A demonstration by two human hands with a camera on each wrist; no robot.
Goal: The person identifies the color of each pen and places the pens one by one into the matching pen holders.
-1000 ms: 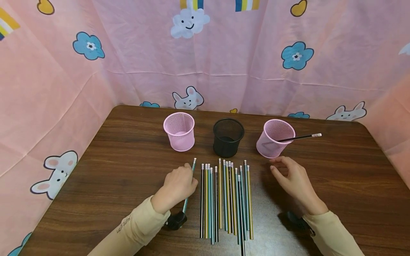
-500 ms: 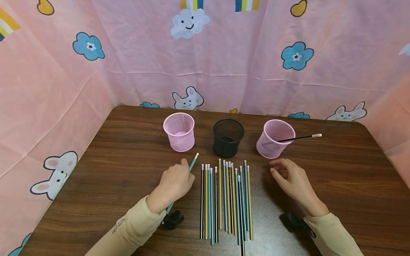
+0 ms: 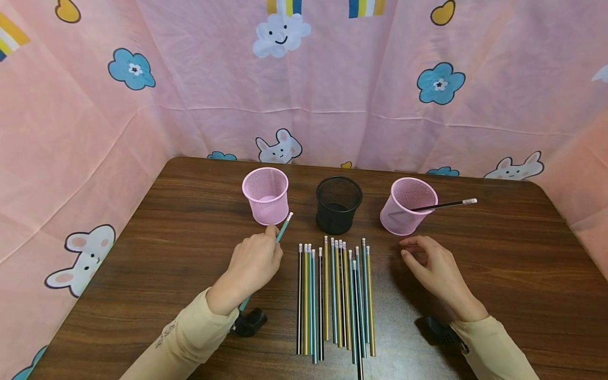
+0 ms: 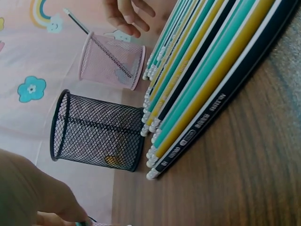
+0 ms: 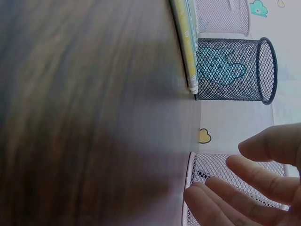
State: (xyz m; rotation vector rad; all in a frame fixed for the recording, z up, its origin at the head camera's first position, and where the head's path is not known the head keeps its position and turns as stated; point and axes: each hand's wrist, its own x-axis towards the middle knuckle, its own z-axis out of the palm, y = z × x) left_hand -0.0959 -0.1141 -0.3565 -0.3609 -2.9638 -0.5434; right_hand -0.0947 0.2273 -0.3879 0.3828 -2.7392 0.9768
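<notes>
My left hand [image 3: 250, 264] pinches a teal pencil [image 3: 285, 227], its white eraser end tilted up and pointing away from me. That eraser overlaps the lower right side of the left pink mesh cup [image 3: 268, 203] in the head view. In the left wrist view, thumb and fingertips [image 4: 70, 207] meet on the pencil, with most of it out of frame. My right hand [image 3: 434, 272] hovers with loosely bent fingers and nothing in them, just in front of the right pink mesh cup [image 3: 404, 214]. A black pencil [image 3: 448, 204] leans out of that cup to the right.
Between the pink cups stands a black mesh cup [image 3: 338, 208]. Several black, gold and teal pencils [image 3: 325, 295] lie side by side on the brown wooden table [image 3: 180, 237], erasers pointing away from me. A patterned pink cloth [image 3: 332, 79] hangs behind the table.
My left hand has lifted the teal pencil from beside the row and carried it left and away from me, toward the left pink cup. The right hand stays in place.
</notes>
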